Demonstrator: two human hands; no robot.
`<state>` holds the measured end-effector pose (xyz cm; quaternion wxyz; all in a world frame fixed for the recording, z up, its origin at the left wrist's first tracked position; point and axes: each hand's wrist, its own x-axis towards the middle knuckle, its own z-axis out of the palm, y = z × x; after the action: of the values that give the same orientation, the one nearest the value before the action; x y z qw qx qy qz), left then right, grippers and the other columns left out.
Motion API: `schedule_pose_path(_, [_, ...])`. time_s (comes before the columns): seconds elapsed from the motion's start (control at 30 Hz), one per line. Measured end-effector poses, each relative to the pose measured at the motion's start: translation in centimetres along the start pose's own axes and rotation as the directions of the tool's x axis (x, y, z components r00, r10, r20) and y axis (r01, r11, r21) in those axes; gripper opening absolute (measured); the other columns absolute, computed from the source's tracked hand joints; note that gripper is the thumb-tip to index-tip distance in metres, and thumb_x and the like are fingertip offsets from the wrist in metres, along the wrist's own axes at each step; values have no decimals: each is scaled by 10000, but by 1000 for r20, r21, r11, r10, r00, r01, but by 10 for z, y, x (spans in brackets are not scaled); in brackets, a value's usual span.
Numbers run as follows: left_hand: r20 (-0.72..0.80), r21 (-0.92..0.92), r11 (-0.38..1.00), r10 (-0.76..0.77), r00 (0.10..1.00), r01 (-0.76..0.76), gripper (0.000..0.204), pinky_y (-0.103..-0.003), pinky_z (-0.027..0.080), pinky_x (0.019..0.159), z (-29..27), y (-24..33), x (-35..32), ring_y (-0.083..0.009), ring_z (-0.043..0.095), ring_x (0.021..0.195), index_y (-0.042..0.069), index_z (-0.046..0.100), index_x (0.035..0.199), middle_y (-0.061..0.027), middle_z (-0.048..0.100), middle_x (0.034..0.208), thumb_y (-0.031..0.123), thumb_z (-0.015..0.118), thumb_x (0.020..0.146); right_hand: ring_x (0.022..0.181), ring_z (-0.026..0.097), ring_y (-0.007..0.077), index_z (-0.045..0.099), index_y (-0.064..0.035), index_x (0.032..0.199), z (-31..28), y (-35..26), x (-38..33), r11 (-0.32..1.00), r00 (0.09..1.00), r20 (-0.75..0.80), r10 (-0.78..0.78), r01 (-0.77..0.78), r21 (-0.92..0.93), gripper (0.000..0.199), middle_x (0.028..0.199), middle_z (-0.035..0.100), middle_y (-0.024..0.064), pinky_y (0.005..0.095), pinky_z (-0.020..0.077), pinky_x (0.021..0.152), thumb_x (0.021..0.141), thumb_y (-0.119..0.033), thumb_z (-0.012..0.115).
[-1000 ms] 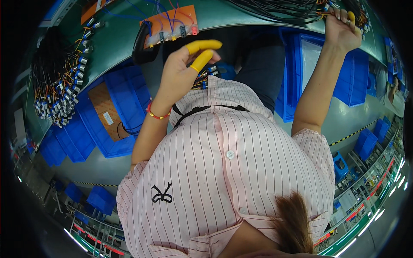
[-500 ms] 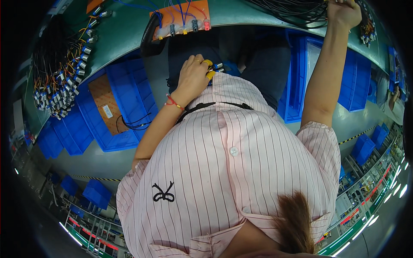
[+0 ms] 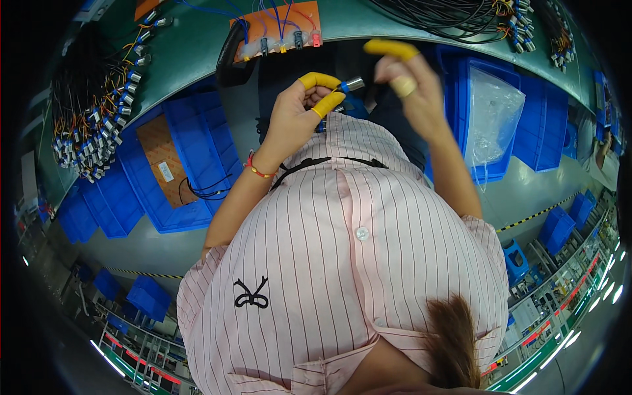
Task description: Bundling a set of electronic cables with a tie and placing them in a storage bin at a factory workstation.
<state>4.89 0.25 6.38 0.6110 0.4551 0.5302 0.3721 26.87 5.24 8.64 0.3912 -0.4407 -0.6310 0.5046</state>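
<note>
My left hand (image 3: 295, 117) is raised in front of my pink striped shirt (image 3: 342, 263), with yellow finger cots on thumb and forefinger. It pinches a small silver cylindrical connector (image 3: 353, 84) on a blue wire. My right hand (image 3: 407, 78) is just to the right of the connector, fingers spread. It has a yellow cot on the forefinger and tape on another finger, and I see nothing in it. A red bracelet circles my left wrist.
A green bench (image 3: 197, 52) carries an orange board (image 3: 276, 25) with wired parts, a bundle of wires with metal ends (image 3: 99, 118) on the left and black cables (image 3: 461, 12) at top right. Blue bins (image 3: 197, 158) stand below, one holding a clear bag (image 3: 494, 112).
My right hand has come down from the cables at the far top right to beside the connector. My left hand has lifted a little, and the connector now shows between its fingertips.
</note>
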Motion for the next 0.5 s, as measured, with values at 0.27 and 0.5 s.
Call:
schedule_pose_path(0.27, [-26, 196, 961, 206, 978, -197, 187, -242, 490, 736, 9, 34, -6, -107, 609, 773, -12, 675, 1043, -66, 691, 893, 55, 666, 868, 607, 578, 110, 635, 18, 1081, -7, 2, -12, 719, 939, -14, 344, -253, 648, 222, 674, 593, 18, 324, 546, 765, 938, -150, 608])
schedule_pose_path(0.5, [-93, 412, 867, 347, 933, -281, 190, -235, 447, 668, -32, 21, -14, -131, 579, 719, -19, 691, 1041, -69, 601, 814, 25, 649, 862, 959, 562, 232, 527, 35, 1092, -121, 21, -13, 334, 865, -372, 336, 260, 906, 259, 952, 571, 145, 406, 463, 949, 967, -191, 543])
